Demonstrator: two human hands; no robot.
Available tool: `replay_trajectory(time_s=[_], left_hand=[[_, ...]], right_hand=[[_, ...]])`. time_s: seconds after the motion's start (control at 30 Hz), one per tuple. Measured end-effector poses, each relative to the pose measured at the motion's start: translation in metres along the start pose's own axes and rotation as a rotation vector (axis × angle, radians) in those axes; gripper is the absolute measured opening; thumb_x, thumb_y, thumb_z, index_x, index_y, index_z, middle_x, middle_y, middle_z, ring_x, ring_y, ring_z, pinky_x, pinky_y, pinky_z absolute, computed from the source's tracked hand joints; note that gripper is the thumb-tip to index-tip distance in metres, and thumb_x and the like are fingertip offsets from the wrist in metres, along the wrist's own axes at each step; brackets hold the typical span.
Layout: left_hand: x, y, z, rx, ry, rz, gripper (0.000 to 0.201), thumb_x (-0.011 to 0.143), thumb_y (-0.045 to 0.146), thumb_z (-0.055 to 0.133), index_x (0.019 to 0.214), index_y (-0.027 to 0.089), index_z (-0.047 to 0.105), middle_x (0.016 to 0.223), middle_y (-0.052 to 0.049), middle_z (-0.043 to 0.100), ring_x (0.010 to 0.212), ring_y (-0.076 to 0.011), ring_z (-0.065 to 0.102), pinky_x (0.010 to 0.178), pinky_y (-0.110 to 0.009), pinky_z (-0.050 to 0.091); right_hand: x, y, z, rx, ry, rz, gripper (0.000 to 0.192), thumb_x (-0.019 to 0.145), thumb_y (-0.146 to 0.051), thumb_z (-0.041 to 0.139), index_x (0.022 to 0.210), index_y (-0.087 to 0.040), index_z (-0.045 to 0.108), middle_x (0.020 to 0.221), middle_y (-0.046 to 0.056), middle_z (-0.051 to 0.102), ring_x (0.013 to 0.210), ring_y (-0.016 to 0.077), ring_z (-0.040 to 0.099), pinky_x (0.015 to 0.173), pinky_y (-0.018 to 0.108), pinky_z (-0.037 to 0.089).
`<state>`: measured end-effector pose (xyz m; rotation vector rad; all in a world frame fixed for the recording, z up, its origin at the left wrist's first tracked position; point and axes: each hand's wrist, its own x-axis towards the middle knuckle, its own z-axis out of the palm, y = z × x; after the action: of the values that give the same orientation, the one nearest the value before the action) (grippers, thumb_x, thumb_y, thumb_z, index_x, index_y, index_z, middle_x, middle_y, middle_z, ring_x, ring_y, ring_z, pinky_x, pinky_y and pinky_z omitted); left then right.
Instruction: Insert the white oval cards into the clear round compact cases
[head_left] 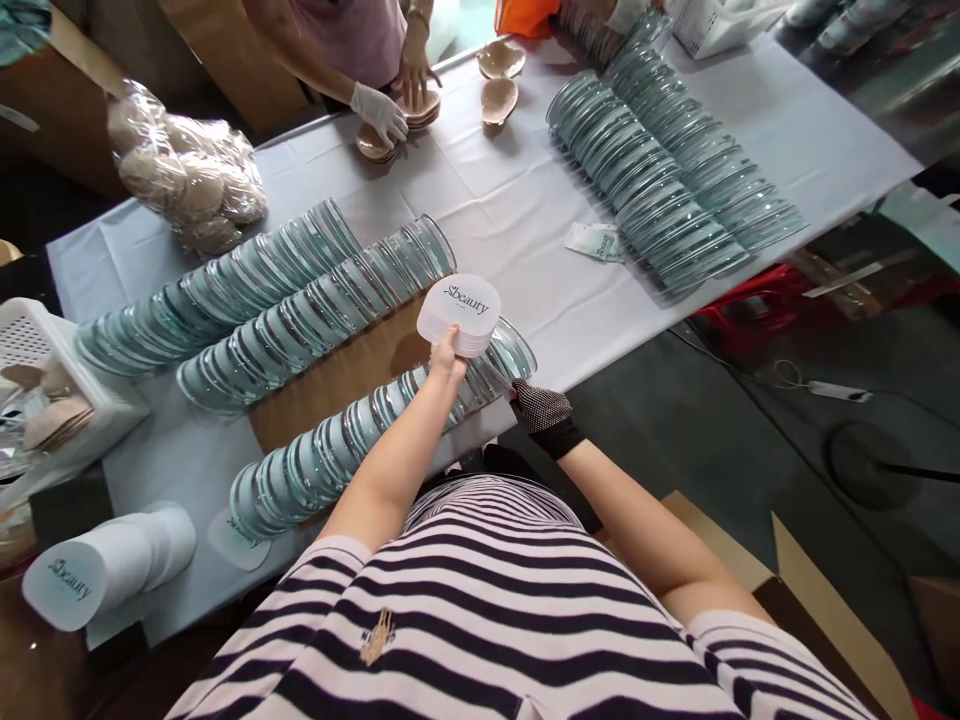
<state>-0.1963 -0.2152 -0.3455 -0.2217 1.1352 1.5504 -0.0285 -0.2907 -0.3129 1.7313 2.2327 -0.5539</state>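
My left hand (448, 355), bare, is closed around a stack of white rounded cards (461, 300) with "beauty" printed on top. It is raised over the right part of the nearest row of clear plastic containers (330, 455), which lie nested on their sides. At that row's right end, my right hand (541, 405), in a black dotted glove, has its fingers closed at the rim of the end clear plastic container (517, 347). The fingertips are partly hidden there. Two more nested rows (217, 290) (322, 315) lie farther back, with brown cardboard (322, 375) in the gap.
Across the white-covered table (480, 185), another person's hands (382, 112) touch stacked beige cups (375, 145). Two loose cups (499, 100) sit nearby. More container rows (652, 185) lie right. A bagged cup bundle (187, 180), white basket (45, 340) and card stack (112, 565) stand left.
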Motion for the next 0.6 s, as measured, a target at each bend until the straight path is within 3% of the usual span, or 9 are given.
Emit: replay_trajectory(time_s=[0.2, 0.47, 0.6], left_hand=[[0.002, 0.0, 0.001, 0.003, 0.001, 0.0, 0.048, 0.082, 0.008, 0.068, 0.128, 0.02, 0.061, 0.131, -0.009, 0.066, 0.121, -0.0241, 0.062, 0.101, -0.042, 0.053], [0.0, 0.001, -0.001, -0.013, -0.014, -0.015, 0.042, 0.082, 0.007, 0.066, 0.123, 0.017, 0.064, 0.125, -0.009, 0.069, 0.12, -0.0256, 0.063, 0.103, -0.044, 0.052], [-0.001, 0.001, -0.002, -0.012, 0.007, -0.024, 0.044, 0.084, 0.007, 0.064, 0.126, 0.018, 0.062, 0.126, -0.008, 0.069, 0.124, -0.0244, 0.06, 0.103, -0.041, 0.052]], right_hand=[[0.02, -0.003, -0.004, 0.003, -0.13, 0.087, 0.038, 0.099, -0.04, 0.036, 0.127, -0.017, 0.048, 0.098, 0.014, 0.072, 0.09, 0.0265, 0.07, 0.073, 0.033, 0.047], [0.016, -0.012, -0.002, 0.08, -0.068, 0.054, 0.032, 0.102, -0.034, 0.031, 0.117, -0.022, 0.057, 0.103, 0.009, 0.073, 0.087, 0.0193, 0.068, 0.068, 0.026, 0.04], [0.006, -0.002, 0.007, 0.146, 0.033, 0.083, 0.041, 0.101, -0.049, 0.034, 0.118, -0.021, 0.058, 0.096, 0.008, 0.074, 0.083, 0.0198, 0.068, 0.063, 0.024, 0.036]])
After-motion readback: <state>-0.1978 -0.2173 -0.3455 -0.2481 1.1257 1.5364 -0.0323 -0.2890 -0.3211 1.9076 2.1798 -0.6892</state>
